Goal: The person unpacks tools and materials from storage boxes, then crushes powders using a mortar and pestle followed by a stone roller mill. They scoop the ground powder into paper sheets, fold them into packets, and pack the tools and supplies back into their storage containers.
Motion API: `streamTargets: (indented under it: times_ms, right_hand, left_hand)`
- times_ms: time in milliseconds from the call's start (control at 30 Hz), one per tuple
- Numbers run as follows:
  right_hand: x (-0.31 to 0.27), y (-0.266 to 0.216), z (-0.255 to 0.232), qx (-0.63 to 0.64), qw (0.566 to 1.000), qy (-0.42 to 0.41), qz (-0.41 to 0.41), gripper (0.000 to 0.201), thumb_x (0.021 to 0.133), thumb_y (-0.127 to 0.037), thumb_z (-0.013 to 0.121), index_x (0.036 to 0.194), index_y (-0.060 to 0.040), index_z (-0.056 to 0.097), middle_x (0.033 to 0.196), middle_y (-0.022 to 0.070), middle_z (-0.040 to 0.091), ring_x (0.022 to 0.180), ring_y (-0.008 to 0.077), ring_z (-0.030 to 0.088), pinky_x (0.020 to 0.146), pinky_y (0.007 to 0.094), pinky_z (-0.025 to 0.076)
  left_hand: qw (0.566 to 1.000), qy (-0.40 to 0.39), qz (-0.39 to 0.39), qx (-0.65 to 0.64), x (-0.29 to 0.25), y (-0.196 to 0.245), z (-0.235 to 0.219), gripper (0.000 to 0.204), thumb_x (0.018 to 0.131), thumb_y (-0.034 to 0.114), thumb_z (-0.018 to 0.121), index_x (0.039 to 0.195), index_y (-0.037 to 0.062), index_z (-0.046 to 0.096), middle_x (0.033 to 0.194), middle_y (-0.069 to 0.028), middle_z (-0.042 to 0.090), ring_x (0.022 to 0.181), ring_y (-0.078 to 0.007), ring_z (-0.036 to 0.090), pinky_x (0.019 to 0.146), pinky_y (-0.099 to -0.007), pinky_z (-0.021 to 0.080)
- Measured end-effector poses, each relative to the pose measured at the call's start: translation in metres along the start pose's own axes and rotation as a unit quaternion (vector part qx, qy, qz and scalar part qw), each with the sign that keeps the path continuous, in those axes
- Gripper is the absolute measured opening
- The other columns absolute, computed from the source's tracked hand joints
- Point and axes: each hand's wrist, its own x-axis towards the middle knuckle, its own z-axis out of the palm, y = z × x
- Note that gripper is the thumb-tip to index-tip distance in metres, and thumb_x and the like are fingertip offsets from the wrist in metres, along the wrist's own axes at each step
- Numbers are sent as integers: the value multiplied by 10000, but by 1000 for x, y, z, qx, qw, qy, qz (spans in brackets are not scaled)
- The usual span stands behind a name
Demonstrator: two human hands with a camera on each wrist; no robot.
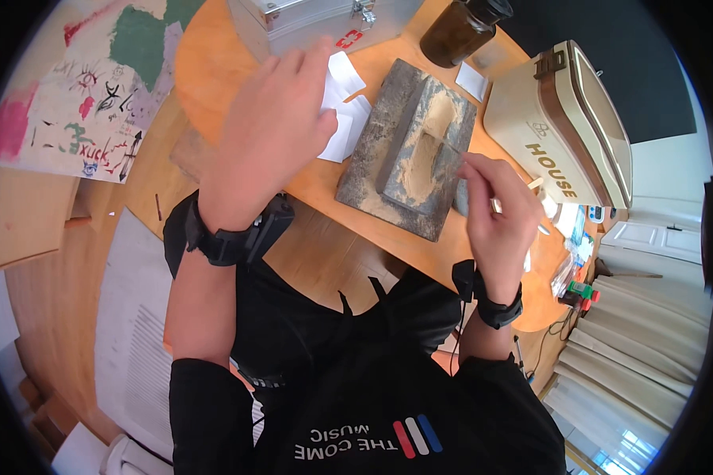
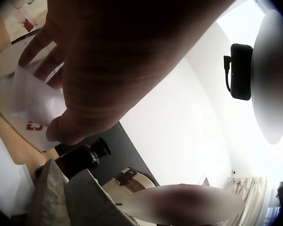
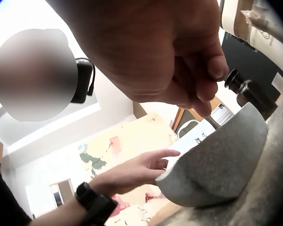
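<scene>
- That grey block (image 1: 398,150) looks rough, matt, like stone
- Silvery case (image 1: 313,20): satin metal
- Dark bottle (image 1: 453,38): glossy glass
- White sheets (image 1: 355,119): smooth, matt paper
- Slim tool (image 3: 212,123): metal-looking
- Tabletop (image 1: 202,67): smooth wood

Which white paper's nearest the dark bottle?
The small one between the stone slab and the cream box. The other white papers are across the slab, on the left hand's side.
</scene>
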Motion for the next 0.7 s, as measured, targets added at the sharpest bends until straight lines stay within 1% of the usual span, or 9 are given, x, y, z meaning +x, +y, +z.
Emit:
streamTargets:
  times_ms: [100,167,233,300,367,433,567,633,700]
  right_hand:
    - [11,12,-1,-6,998,20,52,159,923,50,668,1058,10,741,853,133,741,679,201,700,632,269,523]
    - [19,27,5,-100,994,23,-50,145,926,53,666,1043,18,743,869,144,761,691,180,723,640,276,539]
    - [12,18,-6,-113,993,-10,-36,129,932,40,667,1034,21,743,894,152,771,708,194,738,648,292,548]
    - [7,5,-15,-79,994,-66,20,124,943,22,659,1039,16,738,896,156,761,721,251,738,666,307,548]
    - [19,4,-15,-111,992,-51,10,108,936,5,670,1024,17,732,879,161,749,742,306,731,670,323,549]
    - [42,15,-10,-143,983,-12,-110,137,838,31,687,957,-36,695,720,150,633,628,369,624,552,416,465]
    - [44,9,-28,-104,976,-145,-121,139,817,12,689,944,-45,682,745,153,648,681,379,648,587,435,501]
    - [47,2,-25,-110,977,-149,-104,120,832,9,688,941,-42,688,756,154,659,699,385,653,610,437,522]
    - [51,2,-20,-126,980,-128,-85,86,889,8,713,972,17,735,801,142,735,656,292,693,626,342,533]
  left_hand:
    - [1000,3,1,-1,0,-2,3,639,809,70,704,1409,-2,495,1072,-161,639,1027,-353,617,868,-448,526]
    - [1000,8,6,-4,0,1,3,638,808,65,703,1408,-2,496,1070,-157,637,1025,-351,617,869,-445,527]
    - [996,-65,-53,-25,3,4,-5,683,847,99,696,1486,37,463,1235,-176,625,1181,-372,576,1002,-445,479]
    - [997,-60,-48,-20,3,1,-4,678,846,98,697,1481,39,467,1221,-174,624,1168,-369,578,994,-444,481]
    - [997,-66,-38,-19,0,1,1,673,846,97,699,1477,41,471,1208,-171,623,1154,-366,580,986,-443,484]
    - [1000,-10,15,6,0,1,6,640,793,59,718,1396,4,512,1066,-138,636,1016,-322,622,858,-424,532]
    - [1000,-19,-2,11,3,3,-1,623,787,51,724,1376,4,525,1067,-134,641,1019,-317,624,857,-418,534]
    - [1000,-4,15,10,1,2,1,616,787,49,729,1368,2,530,1068,-133,647,1017,-317,626,859,-417,537]
    - [1000,-6,16,4,0,3,2,611,789,50,730,1365,1,534,1070,-134,649,1016,-316,626,859,-415,538]
